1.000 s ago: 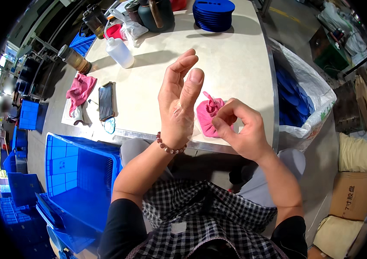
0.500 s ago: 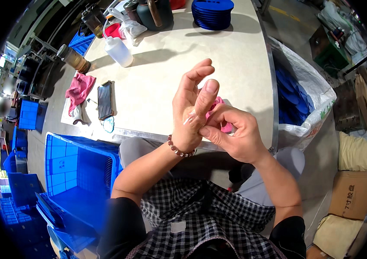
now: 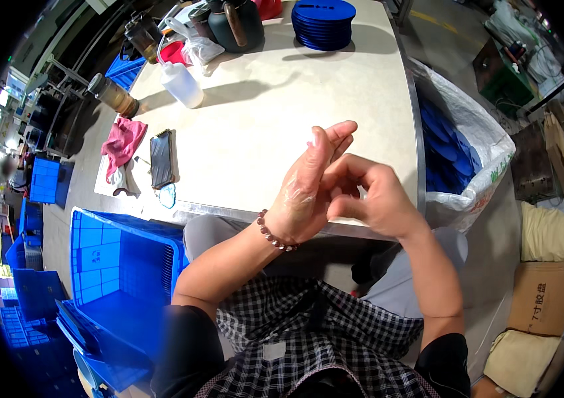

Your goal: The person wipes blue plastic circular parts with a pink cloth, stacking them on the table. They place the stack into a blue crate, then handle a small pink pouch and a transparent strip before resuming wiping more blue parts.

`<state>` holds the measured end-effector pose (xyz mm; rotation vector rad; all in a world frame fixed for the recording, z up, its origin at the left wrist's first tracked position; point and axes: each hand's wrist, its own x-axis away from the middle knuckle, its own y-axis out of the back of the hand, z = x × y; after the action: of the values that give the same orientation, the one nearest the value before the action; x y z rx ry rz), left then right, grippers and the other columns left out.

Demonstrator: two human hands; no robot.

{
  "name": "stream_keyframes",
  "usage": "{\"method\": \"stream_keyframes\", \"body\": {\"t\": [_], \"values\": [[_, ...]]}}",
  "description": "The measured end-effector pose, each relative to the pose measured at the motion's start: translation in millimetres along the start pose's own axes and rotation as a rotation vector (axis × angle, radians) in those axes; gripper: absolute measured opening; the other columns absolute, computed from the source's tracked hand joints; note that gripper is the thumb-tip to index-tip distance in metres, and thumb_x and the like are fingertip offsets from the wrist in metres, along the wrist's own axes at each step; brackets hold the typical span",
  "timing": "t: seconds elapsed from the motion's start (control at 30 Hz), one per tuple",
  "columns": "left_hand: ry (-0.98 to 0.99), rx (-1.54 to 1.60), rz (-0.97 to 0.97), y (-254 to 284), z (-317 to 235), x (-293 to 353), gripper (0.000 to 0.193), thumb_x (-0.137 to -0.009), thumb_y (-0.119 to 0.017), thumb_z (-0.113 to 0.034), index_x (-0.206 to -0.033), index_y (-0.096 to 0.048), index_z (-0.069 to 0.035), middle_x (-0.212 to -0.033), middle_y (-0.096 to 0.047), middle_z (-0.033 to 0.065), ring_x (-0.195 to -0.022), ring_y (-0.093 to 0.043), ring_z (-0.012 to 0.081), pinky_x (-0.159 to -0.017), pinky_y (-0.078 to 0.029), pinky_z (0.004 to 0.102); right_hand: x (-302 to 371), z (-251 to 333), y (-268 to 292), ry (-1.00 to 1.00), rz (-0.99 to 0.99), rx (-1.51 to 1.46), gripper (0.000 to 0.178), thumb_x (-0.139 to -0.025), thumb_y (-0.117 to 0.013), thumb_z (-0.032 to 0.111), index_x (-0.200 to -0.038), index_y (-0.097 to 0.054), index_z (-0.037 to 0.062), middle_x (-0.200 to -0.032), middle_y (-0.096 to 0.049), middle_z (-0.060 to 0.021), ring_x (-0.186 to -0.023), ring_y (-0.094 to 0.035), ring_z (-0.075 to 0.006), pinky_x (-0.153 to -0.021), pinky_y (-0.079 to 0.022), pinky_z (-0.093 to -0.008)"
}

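Observation:
My left hand [image 3: 305, 189] is raised over the near edge of the table, thumb up and fingers stretched out. A piece of clear film or tape [image 3: 298, 199] clings to the base of its thumb. Around the wrist is a bracelet of dark beads [image 3: 267, 232]. Against its palm side, my right hand [image 3: 378, 199] has curled fingers, with their tips partly hidden behind the left. Whatever those fingers hold, if anything, cannot be made out.
On the pale table [image 3: 242, 152] are a blue disc stack [image 3: 323, 26], a squeeze bottle [image 3: 182, 86], a phone [image 3: 161, 159] and a pink cloth [image 3: 122, 140]. A blue crate [image 3: 122, 265] stands at left. At right is a white sack [image 3: 487, 159] holding blue discs [image 3: 448, 142].
My left hand has turned and tipped rightward, and the right hand has shifted slightly right, its thumb leaving the film. Pink material seen behind the hands is out of sight now.

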<state>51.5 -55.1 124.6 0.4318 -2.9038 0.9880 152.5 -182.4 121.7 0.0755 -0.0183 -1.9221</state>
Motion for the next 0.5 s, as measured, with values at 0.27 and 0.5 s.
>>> {"method": "stream_keyframes", "body": {"t": [0.27,0.5], "values": [[0.014,-0.143,-0.02,-4,8,1,0.064,-0.102,-0.058,-0.056,-0.141,-0.055,-0.005,-0.111,-0.057,0.0054,-0.097,-0.055,0.0132,-0.085,-0.046,0.0281,2,-28,-10,0.099,-0.022,-0.21,0.032,-0.084,-0.087,0.024,-0.104,-0.075,0.0017,-0.097,-0.075,-0.0028,-0.088,-0.068,-0.0103,-0.079,-0.056,-0.0264],[0.208,0.07,0.05,10,5,-2,0.061,-0.103,-0.055,-0.057,-0.138,-0.059,-0.007,-0.124,-0.062,0.0104,-0.111,-0.06,0.0163,-0.092,-0.05,0.0319,-1,-17,-2,0.044,-0.006,-0.113,0.042,-0.08,-0.091,0.024,-0.107,-0.07,-0.0001,-0.09,-0.071,-0.0008,-0.081,-0.063,-0.0079,-0.072,-0.052,-0.0244]]}}
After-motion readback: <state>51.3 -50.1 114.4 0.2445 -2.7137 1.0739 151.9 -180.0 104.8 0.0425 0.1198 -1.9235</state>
